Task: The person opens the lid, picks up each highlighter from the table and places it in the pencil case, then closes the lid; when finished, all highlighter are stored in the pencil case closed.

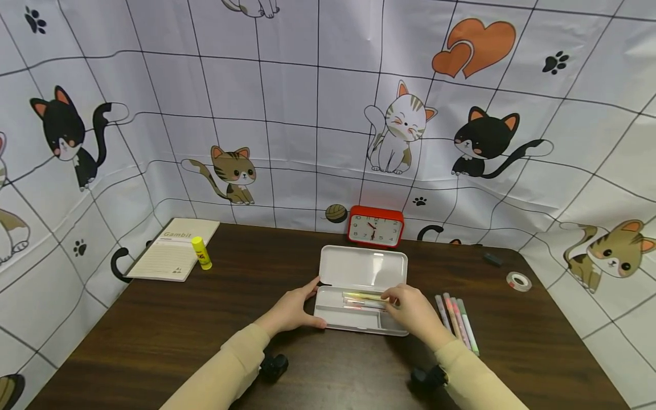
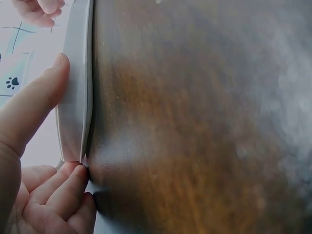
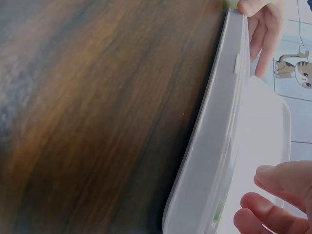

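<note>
A white pencil case [image 1: 340, 316] lies on the table with its lid [image 1: 359, 266] raised at the back. My left hand [image 1: 293, 309] grips its left end, thumb along the front wall and fingers at the side, as the left wrist view also shows. Several slim pens, a yellow pen [image 1: 360, 295] among them, lie in the case's rear compartment. Over the right part of the case is my right hand [image 1: 414, 310], its fingertips by the yellow pen's end. In the right wrist view a gap shows between its thumb [image 3: 278, 176] and fingers, with nothing visible in it.
Several markers [image 1: 458, 324] lie right of the case. Farther right are a tape roll [image 1: 519, 281] and a dark small block [image 1: 493, 259]. A red clock [image 1: 376, 226] stands behind the lid. At the left, a yellow glue stick [image 1: 202, 254] stands beside a notebook [image 1: 166, 259].
</note>
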Tool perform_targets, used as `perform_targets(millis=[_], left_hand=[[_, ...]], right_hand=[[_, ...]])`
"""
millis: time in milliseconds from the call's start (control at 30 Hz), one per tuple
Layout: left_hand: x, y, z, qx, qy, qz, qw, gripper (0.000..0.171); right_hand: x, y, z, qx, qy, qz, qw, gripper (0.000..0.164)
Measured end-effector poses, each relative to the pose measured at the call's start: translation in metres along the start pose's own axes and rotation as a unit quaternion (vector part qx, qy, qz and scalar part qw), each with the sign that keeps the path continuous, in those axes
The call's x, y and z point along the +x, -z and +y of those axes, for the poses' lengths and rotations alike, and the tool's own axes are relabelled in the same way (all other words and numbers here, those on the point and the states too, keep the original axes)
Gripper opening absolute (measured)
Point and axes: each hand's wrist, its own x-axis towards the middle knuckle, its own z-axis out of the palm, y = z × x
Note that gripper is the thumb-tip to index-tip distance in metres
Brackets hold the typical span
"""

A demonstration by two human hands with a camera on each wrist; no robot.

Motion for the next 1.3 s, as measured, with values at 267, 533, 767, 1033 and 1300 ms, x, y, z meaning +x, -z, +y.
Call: perform_targets(millis=[267,533,767,1033,1300], left_hand=[[0.000,0.000,-0.001,0.002,-0.002,0.002,1.0000,0.108],[0.000,0.000,0.000,-0.002,-0.004,0.002,1.0000,0.108],[0.000,-0.001,-0.002,0.004,-0.004,0.003,1.0000,0.109],[0.000,-0.001,-0.002,0.003,-0.005,0.002,1.0000,0.109],[-0.002,0.000,0.001,-0.005,-0.014,0.002,0.9999,0.107]], right_hand=[[-0.006,0.004,0.006,0.010,-0.011,0.007,1.000,0.012],[-0.013,0.013,0.013,0.006,-0.025,0.006,1.000,0.012],[-0.021,0.019,0.025,-0.016,-0.033,0.031,0.999,0.010],[-0.035,0.033,0.040,-0.024,-0.053,0.019,0.998,0.010],[-0.050,0.045,0.059,-0.033,-0.086,0.016,0.996,0.012]])
